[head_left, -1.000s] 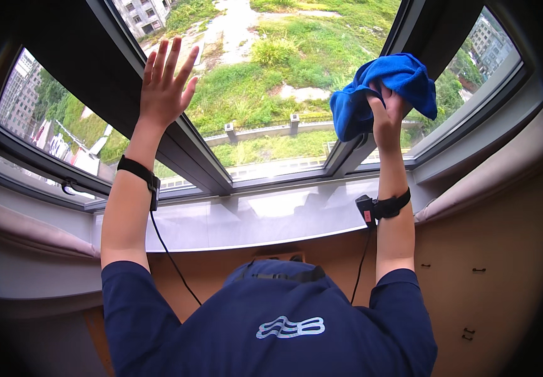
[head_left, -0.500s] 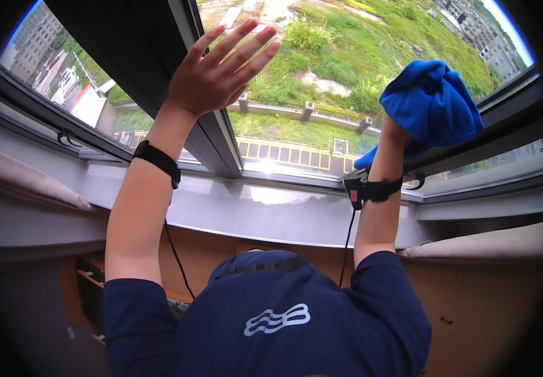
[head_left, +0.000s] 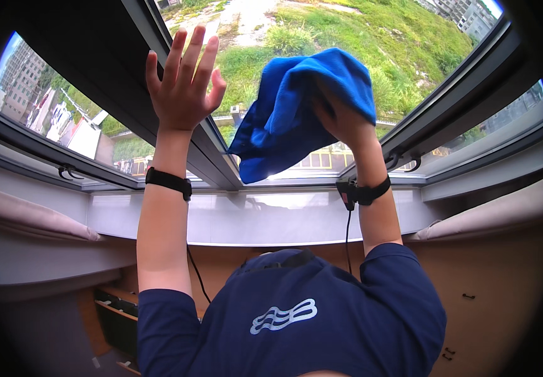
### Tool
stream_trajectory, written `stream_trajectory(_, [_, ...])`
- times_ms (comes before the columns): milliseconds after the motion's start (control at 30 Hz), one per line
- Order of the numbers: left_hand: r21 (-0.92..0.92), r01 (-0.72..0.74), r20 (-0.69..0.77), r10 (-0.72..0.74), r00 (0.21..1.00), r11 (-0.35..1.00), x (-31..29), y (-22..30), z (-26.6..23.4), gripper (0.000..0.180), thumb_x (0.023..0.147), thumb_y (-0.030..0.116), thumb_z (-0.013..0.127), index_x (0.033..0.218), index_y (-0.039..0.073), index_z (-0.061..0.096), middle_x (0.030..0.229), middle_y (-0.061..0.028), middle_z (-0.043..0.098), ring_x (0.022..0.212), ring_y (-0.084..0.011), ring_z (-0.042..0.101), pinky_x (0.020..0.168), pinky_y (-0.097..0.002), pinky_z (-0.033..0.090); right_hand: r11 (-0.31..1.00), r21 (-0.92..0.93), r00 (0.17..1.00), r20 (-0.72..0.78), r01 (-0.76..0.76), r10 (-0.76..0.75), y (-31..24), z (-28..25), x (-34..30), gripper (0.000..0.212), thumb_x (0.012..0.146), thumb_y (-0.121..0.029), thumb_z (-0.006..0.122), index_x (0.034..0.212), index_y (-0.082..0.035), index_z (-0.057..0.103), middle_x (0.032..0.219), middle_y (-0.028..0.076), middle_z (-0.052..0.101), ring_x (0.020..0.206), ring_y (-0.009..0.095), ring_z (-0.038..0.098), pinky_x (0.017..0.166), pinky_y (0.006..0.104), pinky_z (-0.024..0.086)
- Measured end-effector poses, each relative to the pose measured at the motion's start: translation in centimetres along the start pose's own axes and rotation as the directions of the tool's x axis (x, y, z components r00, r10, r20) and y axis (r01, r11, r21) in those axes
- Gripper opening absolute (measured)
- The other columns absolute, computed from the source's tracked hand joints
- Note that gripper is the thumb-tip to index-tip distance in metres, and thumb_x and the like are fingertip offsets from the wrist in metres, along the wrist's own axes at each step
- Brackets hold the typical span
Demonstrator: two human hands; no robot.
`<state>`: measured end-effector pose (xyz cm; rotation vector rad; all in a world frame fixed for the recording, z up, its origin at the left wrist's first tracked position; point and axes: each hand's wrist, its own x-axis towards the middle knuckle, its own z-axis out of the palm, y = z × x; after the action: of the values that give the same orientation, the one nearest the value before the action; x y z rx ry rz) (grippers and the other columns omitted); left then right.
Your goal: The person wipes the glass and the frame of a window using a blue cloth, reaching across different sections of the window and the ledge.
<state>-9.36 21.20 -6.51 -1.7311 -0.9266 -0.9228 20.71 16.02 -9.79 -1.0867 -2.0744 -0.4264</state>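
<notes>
My right hand [head_left: 350,122] holds a blue cloth [head_left: 296,107] up in front of the large window pane [head_left: 403,69]. Folds of the cloth cover most of its fingers, and a loose corner hangs down to the left, near the window post. My left hand [head_left: 183,100] is raised with its fingers spread and nothing in it. It is nearest the dark upright window post [head_left: 218,154]; whether it touches the frame I cannot tell. Each wrist wears a black strap, the left strap [head_left: 167,182] and the right strap [head_left: 374,190].
A pale window sill [head_left: 252,220] runs below the panes. Window handles [head_left: 413,164] sit on the right frame, with a latch [head_left: 69,171] at the left. Pinkish rolled fabric [head_left: 491,210] lies at the right. Black cables [head_left: 349,232] hang from the wrists. An open drawer [head_left: 117,320] stands lower left.
My right hand has moved left with the blue cloth, which now hangs more spread out over the middle pane. My left hand has shifted left and slightly down, its thumb now held out.
</notes>
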Motion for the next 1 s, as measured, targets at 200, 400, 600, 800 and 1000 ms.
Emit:
stream_trajectory(200, [-0.034, -0.010, -0.003, 0.010, 1.000, 0.999, 0.6, -0.3, 0.3, 0.055, 0.084, 0.033, 0.056, 0.139, 0.030, 0.050, 0.146, 0.0029, 0.047, 0.137, -0.0153, 0.042, 0.120, -0.0479, 0.007, 0.932, -0.086, 0.885, -0.354, -0.353, 0.302, 13.6, -1.6, -11.0, 0.050, 0.096, -0.033, 0.056, 0.135, -0.005, 0.045, 0.133, 0.013, 0.052, 0.117, 0.027, 0.052, 0.106, 0.0379, 0.038])
stream_trajectory(400, [-0.082, -0.027, 0.049, 0.031, 0.998, 0.996, 0.3, -0.5, -0.9, 0.050, 0.091, 0.028, 0.043, 0.141, 0.027, 0.048, 0.144, 0.0023, 0.050, 0.136, -0.0158, 0.043, 0.120, -0.0474, 0.007, 0.918, 0.044, 0.785, -0.502, -0.395, 0.362, 2.5, 3.2, -2.4, 0.030, 0.099, -0.017, 0.044, 0.125, -0.004, 0.054, 0.122, 0.014, 0.056, 0.114, 0.027, 0.052, 0.104, 0.0359, 0.039])
stream_trajectory(600, [-0.091, -0.072, 0.073, 0.079, 0.994, 0.993, 0.8, 0.5, -1.3, 0.050, 0.100, 0.043, 0.025, 0.138, 0.024, 0.050, 0.143, -0.0041, 0.052, 0.137, -0.0212, 0.043, 0.119, -0.0488, 0.003, 0.988, 0.144, 0.998, -0.040, -0.050, 0.056, -9.8, 9.0, 3.4, 0.039, 0.089, -0.021, 0.058, 0.125, -0.007, 0.053, 0.122, 0.022, 0.056, 0.111, 0.041, 0.053, 0.097, 0.0459, 0.042])
stream_trajectory(800, [-0.168, -0.036, 0.028, 0.041, 0.999, 0.985, 0.5, 0.6, 0.3, 0.054, 0.093, 0.046, 0.032, 0.140, 0.025, 0.050, 0.145, -0.0039, 0.050, 0.138, -0.0215, 0.041, 0.119, -0.0498, 0.001, 0.910, 0.414, 0.994, -0.111, 0.034, 0.013, -9.0, 7.3, 3.3, 0.041, 0.091, -0.021, 0.056, 0.131, -0.014, 0.053, 0.130, 0.018, 0.055, 0.119, 0.037, 0.052, 0.101, 0.0451, 0.042])
stream_trajectory(1000, [0.006, -0.099, 0.102, 0.098, 0.990, 0.995, 0.7, 0.1, -0.4, 0.060, 0.092, 0.046, 0.037, 0.145, 0.019, 0.045, 0.146, -0.0064, 0.048, 0.140, -0.0214, 0.037, 0.118, -0.0478, -0.006, 0.949, 0.051, 0.943, -0.105, -0.311, 0.315, 4.1, 1.6, -7.6, 0.042, 0.095, -0.027, 0.054, 0.134, -0.009, 0.050, 0.129, 0.020, 0.055, 0.118, 0.038, 0.052, 0.101, 0.0446, 0.040])
